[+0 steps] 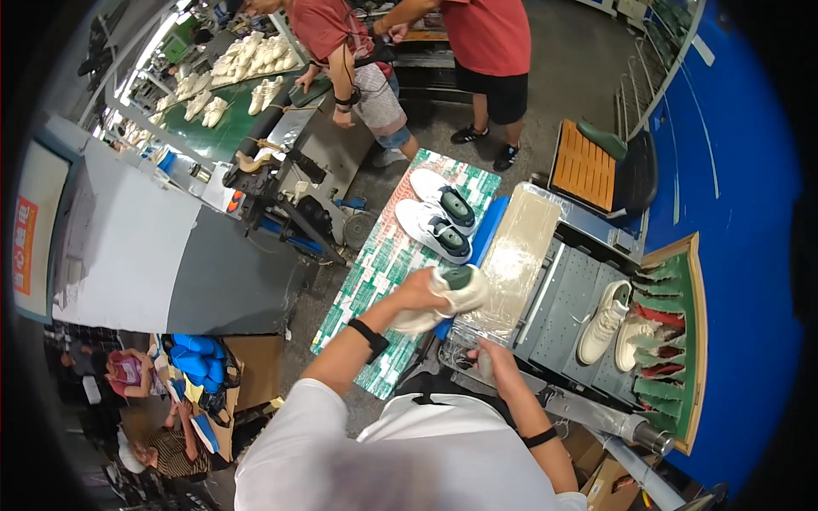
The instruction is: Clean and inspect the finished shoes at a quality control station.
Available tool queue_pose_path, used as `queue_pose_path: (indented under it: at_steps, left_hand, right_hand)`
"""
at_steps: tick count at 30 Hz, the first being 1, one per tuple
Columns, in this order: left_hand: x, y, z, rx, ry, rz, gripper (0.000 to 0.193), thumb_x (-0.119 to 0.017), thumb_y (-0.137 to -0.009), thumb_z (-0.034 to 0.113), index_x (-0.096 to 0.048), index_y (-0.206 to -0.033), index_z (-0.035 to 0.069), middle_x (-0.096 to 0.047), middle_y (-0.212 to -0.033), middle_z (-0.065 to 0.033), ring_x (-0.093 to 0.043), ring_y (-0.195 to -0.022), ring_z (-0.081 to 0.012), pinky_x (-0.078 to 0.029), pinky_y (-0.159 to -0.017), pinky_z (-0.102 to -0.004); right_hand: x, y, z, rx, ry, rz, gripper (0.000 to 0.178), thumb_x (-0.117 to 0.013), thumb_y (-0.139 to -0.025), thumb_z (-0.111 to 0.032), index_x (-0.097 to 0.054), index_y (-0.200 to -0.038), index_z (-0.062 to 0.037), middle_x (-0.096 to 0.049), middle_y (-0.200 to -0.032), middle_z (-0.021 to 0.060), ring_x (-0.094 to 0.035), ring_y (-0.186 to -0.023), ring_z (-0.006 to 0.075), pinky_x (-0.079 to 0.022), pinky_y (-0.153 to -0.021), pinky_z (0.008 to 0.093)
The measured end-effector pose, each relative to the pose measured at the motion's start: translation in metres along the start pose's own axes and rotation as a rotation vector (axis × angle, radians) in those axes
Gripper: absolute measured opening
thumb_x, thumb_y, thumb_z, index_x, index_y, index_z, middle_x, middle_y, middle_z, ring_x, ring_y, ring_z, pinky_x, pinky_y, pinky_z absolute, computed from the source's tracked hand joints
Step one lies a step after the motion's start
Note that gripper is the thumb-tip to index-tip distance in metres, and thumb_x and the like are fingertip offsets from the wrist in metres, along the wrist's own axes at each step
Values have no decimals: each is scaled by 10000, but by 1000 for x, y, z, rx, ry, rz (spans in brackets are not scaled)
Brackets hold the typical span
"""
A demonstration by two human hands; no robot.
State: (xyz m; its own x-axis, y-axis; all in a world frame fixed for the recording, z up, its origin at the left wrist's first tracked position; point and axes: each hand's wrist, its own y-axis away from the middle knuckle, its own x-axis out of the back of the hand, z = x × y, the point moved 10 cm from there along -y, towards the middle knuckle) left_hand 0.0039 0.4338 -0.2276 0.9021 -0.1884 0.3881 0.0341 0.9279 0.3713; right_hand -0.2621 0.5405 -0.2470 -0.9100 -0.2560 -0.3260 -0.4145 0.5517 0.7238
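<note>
My left hand (416,291) is closed around a cream sneaker (467,294), held above the edge of a green-and-white patterned table (362,298). A second cream shoe shape (416,321) shows under that hand, partly hidden and blurred. My right hand (492,358) is near the front end of the plastic-wrapped ledge (503,264); its fingers are blurred and partly hidden. A pair of white sneakers with dark linings (433,230) lies on the table's far part. Two cream sneakers (601,328) sit on the grey conveyor to the right.
A machine opening with torn green flaps (673,341) stands at the conveyor's right end. Beyond it are a slatted wooden seat (584,166) and a blue wall (724,153). Two people in red tops (490,38) stand ahead. A green belt (213,128) carries several shoes.
</note>
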Motion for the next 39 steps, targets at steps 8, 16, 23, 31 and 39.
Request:
queue_pose_path:
  at_steps: [8,16,23,31,39]
  left_hand:
    - [38,-87,-73,-89,-930,-139,761,-934,-575,205,-684,-1275,41,-731,-1230,-214,-690,-1163,-425,-547,-1033,-481]
    - [-219,-68,128,-336,-254,-120,703,-845,-872,273,-586,-1470,10,-636,-1454,-234,-569,-1408,-384,-437,-1188,-436]
    - [-479,-133,174,-73,97,-66,1011,-976,-696,354,-459,-1475,-32,-614,-1419,-272,-616,-1323,-407,-499,-1113,-450]
    - [-402,-126,167,123,606,-335,516,-828,-822,26,-645,-1305,21,-757,-1184,-114,-753,-1021,-225,-619,-893,-383]
    - [-181,-7,100,31,47,206,945,-910,-738,191,-420,-1525,5,-689,-1257,-215,-696,-1164,-356,-556,-1017,-412]
  right_hand:
    - [116,76,68,-90,-72,224,462,-567,-1084,-445,-697,-1218,-22,-761,-963,103,-660,-703,150,-520,-591,303]
    - [169,141,80,66,-56,312,560,-566,-1073,-298,-539,-1488,77,-719,-1081,48,-636,-901,115,-520,-812,280]
    - [213,218,85,162,127,581,544,-680,-1024,-265,-569,-1443,65,-677,-907,74,-641,-842,151,-526,-796,313]
    - [231,217,113,116,-137,554,600,-573,-1052,-252,-487,-1554,64,-737,-1105,92,-646,-885,124,-521,-765,267]
    - [152,122,4,347,332,394,621,-700,-1003,-281,-536,-1516,28,-729,-1253,176,-687,-1176,245,-520,-1012,364]
